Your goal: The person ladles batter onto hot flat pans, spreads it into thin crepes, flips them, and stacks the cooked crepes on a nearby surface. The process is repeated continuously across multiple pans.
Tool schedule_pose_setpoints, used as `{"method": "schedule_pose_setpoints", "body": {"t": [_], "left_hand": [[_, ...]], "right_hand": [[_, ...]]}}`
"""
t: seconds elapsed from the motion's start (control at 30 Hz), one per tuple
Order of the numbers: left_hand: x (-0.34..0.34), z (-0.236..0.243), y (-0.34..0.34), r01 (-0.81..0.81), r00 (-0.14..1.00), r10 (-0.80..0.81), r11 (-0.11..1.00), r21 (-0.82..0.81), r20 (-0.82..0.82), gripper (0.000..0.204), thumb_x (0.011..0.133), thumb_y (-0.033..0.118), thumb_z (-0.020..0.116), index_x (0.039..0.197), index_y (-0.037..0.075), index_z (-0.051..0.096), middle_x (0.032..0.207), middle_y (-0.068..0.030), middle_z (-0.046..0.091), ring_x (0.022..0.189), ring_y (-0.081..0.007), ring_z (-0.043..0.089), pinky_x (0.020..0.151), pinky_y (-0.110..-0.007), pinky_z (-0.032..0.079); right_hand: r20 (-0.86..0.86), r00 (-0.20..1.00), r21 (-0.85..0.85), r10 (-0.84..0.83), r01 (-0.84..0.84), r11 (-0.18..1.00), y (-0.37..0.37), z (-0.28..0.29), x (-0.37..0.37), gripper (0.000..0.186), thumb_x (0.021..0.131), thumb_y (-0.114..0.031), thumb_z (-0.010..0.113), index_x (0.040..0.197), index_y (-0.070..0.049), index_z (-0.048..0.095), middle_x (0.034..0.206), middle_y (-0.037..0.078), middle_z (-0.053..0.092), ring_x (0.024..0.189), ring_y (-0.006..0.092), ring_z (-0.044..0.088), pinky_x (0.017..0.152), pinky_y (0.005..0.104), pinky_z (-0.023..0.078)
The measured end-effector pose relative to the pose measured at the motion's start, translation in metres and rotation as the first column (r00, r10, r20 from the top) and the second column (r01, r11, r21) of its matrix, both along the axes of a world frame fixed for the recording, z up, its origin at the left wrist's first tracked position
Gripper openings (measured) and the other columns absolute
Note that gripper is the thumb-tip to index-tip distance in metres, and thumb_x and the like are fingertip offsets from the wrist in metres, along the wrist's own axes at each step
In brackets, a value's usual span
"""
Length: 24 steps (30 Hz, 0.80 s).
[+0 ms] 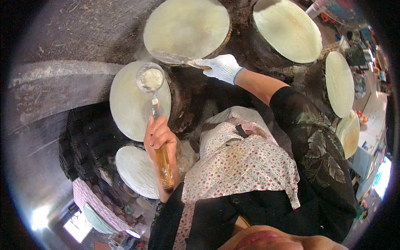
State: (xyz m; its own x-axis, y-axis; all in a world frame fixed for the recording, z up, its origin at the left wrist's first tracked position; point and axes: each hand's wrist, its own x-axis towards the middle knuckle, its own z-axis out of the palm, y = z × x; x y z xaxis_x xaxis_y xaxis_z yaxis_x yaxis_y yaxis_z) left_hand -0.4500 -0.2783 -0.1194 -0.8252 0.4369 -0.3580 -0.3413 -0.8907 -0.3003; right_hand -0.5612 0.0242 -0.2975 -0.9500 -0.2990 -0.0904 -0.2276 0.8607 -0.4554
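Note:
My left hand [161, 134] is wrapped round the wooden handle of a ladle [140, 86], whose round bowl has pale batter in it. The bowl hangs over a round griddle spread with a pale sheet of batter [129, 112]. My right hand [225, 69], in a white knitted glove with a blue cuff, grips a long flat spatula [171, 57]. This blade lies along the near edge of a larger pale round of batter [187, 27] at the top middle. Whether the blade touches the round or hovers just above it, I cannot tell.
More pale rounds stand around me: one at the upper right [288, 31], one on the right [339, 85] and one at the lower left [135, 171]. A browned round [349, 132] sits beside a white counter [373, 114]. A grey wall or ledge [62, 83] curves along the left.

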Motion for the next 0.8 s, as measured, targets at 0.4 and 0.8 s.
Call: {"method": "schedule_pose_setpoints", "body": {"t": [0.4,0.8], "left_hand": [[0.028,0.006,0.038,0.008,1.000,-0.007,1.000,0.008,-0.030,0.050,0.116,0.020,0.034,0.157,-0.008,0.028,0.077,-0.0045,0.044,0.053,-0.0142,0.050,0.047,-0.028,0.048],[0.079,0.023,0.217,0.020,1.000,-0.021,1.000,0.023,0.008,0.052,0.117,0.025,0.034,0.157,-0.007,0.028,0.077,-0.0035,0.042,0.053,-0.0121,0.047,0.047,-0.027,0.049]], "right_hand": [[-0.043,0.841,-0.394,-0.540,0.482,0.782,0.019,0.009,0.106,0.050,0.095,-0.041,0.063,0.145,-0.039,0.058,0.079,0.013,0.074,0.065,0.0363,0.072,0.059,0.0486,0.057],[0.095,0.995,-0.201,-0.006,0.025,0.979,0.179,0.003,0.236,0.045,0.097,-0.033,0.059,0.141,-0.045,0.061,0.076,0.015,0.068,0.063,0.0355,0.069,0.055,0.0492,0.053]]}}
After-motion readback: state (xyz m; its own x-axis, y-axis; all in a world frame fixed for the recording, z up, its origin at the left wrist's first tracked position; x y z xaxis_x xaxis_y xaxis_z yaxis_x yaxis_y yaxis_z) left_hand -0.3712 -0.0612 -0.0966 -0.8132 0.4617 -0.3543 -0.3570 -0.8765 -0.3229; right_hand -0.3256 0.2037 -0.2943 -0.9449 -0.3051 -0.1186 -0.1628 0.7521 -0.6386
